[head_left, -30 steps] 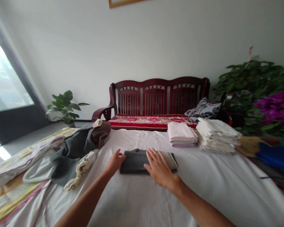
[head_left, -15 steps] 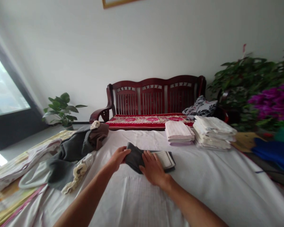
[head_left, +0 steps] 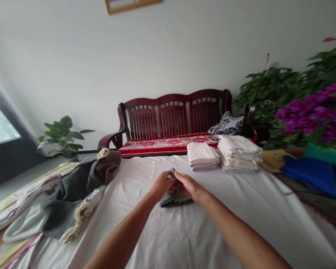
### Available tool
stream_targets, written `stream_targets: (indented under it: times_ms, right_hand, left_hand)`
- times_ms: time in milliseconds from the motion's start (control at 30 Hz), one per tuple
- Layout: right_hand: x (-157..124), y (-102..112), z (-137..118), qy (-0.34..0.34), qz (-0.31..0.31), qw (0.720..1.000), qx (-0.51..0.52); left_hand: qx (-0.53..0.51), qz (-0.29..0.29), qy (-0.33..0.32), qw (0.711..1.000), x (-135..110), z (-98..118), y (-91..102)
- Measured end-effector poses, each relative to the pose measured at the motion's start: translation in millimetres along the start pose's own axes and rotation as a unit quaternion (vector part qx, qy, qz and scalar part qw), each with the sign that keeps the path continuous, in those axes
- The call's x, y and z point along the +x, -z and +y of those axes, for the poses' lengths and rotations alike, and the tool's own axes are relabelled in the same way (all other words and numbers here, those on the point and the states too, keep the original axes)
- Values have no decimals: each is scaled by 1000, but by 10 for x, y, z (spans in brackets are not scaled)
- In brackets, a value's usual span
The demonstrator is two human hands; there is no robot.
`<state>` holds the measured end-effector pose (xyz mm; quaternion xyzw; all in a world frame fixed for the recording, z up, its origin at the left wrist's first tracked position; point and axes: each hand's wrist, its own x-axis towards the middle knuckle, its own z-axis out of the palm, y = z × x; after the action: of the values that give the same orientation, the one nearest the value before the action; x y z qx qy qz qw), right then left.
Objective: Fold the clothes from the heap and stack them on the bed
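A dark grey folded cloth [head_left: 172, 200], perhaps a garment, lies on the white sheet [head_left: 162, 239] in front of me. My left hand [head_left: 162, 184] pinches it from the left, fingers closed on a raised part. From the right, my right hand [head_left: 189, 185] grips the same raised part, its thumb near the top edge. The two hands almost meet, and they hide much of the cloth. Beyond them to the right stand a stack of pale pink striped cloths [head_left: 203, 155] and a taller stack of white folded cloths [head_left: 238, 153].
Loose dark grey clothing [head_left: 78, 183] with cream ruffled trim is heaped at left. A red-brown wooden bench [head_left: 170, 116] with a patterned cushion [head_left: 228, 124] stands behind the table. Blue cloth [head_left: 310, 173], purple flowers [head_left: 316, 110] and leafy plants are at right.
My hands have come together, and my right hand no longer lies flat on the cloth. Part of the cloth is now lifted between both hands. The view has turned slightly right.
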<state>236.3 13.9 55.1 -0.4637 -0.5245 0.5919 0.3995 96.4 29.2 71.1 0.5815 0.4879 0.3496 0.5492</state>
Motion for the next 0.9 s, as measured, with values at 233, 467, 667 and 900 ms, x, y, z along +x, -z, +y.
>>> stream_targets:
  times_ms: [233, 467, 667, 900]
  right_hand:
    - [88, 123, 157, 74, 130, 965, -216]
    - [-69, 165, 51, 36, 207, 865, -456]
    - [-184, 182, 118, 75, 234, 775, -582]
    - [-149, 316, 440, 114, 239, 731, -629]
  left_hand:
    - [104, 118, -70, 985, 69, -215, 70]
    - [324, 127, -213, 913, 16, -424, -35]
    - [450, 52, -211, 866, -24, -477, -244]
    - [494, 58, -226, 838, -31, -567, -339]
